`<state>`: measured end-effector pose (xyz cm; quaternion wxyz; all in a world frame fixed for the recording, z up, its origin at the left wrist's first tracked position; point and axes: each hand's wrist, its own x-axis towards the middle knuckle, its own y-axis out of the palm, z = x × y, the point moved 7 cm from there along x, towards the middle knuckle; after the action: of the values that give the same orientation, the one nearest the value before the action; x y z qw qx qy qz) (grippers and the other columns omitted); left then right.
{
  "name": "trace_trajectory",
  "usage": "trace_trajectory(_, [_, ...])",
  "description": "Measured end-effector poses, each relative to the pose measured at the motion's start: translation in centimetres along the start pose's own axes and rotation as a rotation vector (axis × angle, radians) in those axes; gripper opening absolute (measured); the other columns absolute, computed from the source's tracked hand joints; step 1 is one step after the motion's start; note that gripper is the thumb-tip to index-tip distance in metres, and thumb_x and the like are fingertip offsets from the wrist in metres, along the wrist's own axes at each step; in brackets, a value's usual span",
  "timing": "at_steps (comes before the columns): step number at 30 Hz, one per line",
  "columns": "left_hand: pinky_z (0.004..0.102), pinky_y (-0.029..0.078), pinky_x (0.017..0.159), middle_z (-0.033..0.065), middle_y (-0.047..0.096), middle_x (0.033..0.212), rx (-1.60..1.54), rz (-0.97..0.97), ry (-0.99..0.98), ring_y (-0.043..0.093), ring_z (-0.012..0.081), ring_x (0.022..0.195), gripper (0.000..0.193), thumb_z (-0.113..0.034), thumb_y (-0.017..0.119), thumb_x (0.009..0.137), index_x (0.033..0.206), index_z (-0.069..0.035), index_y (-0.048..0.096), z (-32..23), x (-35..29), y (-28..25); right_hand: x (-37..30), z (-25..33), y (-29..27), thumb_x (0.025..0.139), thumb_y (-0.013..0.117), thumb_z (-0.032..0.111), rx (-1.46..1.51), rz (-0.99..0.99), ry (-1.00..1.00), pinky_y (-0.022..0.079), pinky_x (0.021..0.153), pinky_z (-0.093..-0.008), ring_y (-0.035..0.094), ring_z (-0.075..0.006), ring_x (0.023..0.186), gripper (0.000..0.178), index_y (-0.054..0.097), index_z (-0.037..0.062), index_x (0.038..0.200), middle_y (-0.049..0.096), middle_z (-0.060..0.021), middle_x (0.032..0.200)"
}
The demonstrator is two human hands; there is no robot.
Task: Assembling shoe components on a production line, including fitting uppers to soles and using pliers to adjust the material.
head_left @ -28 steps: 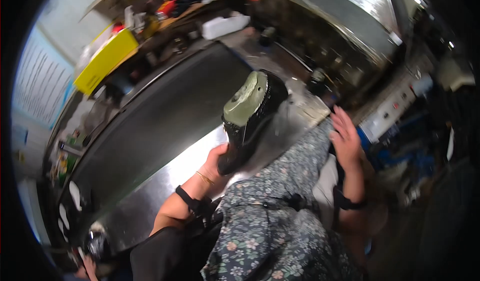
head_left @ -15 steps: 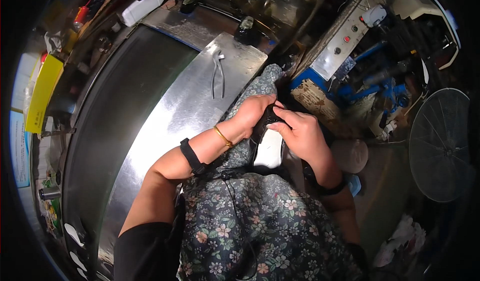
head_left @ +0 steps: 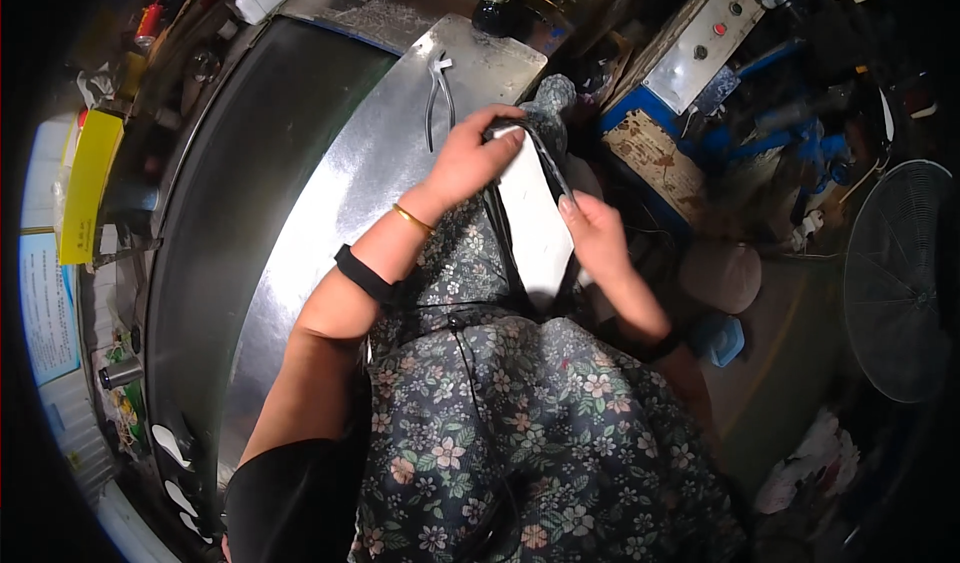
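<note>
On my lap rests a shoe upper with its white insole (head_left: 530, 203) facing up and a black edge (head_left: 548, 158) standing round it. My left hand (head_left: 472, 158) is closed on the far end, its thumb on the insole and its fingers round the black edge. Lower on the right side, my right hand (head_left: 597, 238) pinches that same edge between thumb and fingers. The near end of the shoe upper lies against my flowered apron (head_left: 480, 413). Left of my hands, a pair of pincers (head_left: 438, 98) lies on the metal tabletop (head_left: 330, 198).
A dark conveyor belt (head_left: 250, 163) curves along the left, with several white-soled shoe pieces (head_left: 172, 445) at its near end. To the right stand a machine with a button panel (head_left: 695, 48), a round stool (head_left: 722, 275) and a large fan (head_left: 898, 283). Dark bottles stand at the back.
My hands have moved apart from a shared grip at the far end; the right has slid down the side. More of the white insole shows. The view has shifted slightly.
</note>
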<state>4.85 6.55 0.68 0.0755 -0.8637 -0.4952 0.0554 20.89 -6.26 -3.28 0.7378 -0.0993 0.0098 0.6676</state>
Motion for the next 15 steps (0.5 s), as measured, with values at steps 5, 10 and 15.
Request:
trace_trajectory(5, [0.026, 0.047, 0.087, 0.0043, 0.063, 0.108, -0.362, 0.127, -0.306, 0.059, 0.0133, 0.098, 0.044, -0.009, 0.072, 0.086, 0.127, -0.005, 0.056, 4.0, -2.2, 1.7, 0.4, -3.6, 1.6, 0.096, 0.038, 0.066, 0.121, 0.007, 0.474, 0.046, 0.09, -0.0284, 0.06, -0.016, 0.104, 0.076, 0.062, -0.0015, 0.121, 0.066, -0.01, 0.112])
trace_trajectory(10, [0.0262, 0.046, 0.089, 0.0049, 0.061, 0.11, -0.367, 0.176, -0.29, 0.057, 0.0141, 0.099, 0.044, -0.01, 0.072, 0.086, 0.126, -0.003, 0.054, 3.6, -2.1, 2.0, 0.9, -1.4, 3.0, 0.102, 0.029, 0.055, -0.028, 0.278, 0.459, 0.047, 0.089, -0.0354, 0.064, -0.0272, 0.101, 0.068, 0.062, -0.0022, 0.119, 0.066, -0.0218, 0.108])
trace_trajectory(15, [0.0266, 0.044, 0.092, 0.0056, 0.059, 0.116, -0.35, 0.214, -0.321, 0.055, 0.0139, 0.105, 0.049, -0.011, 0.071, 0.087, 0.13, -0.003, 0.051, 4.5, -1.1, 1.6, 3.0, 3.3, 4.4, 0.103, 0.038, 0.028, -1.129, 0.339, -0.045, 0.053, 0.079, -0.0445, 0.065, -0.0372, 0.094, 0.039, 0.063, -0.0009, 0.101, 0.065, -0.028, 0.092])
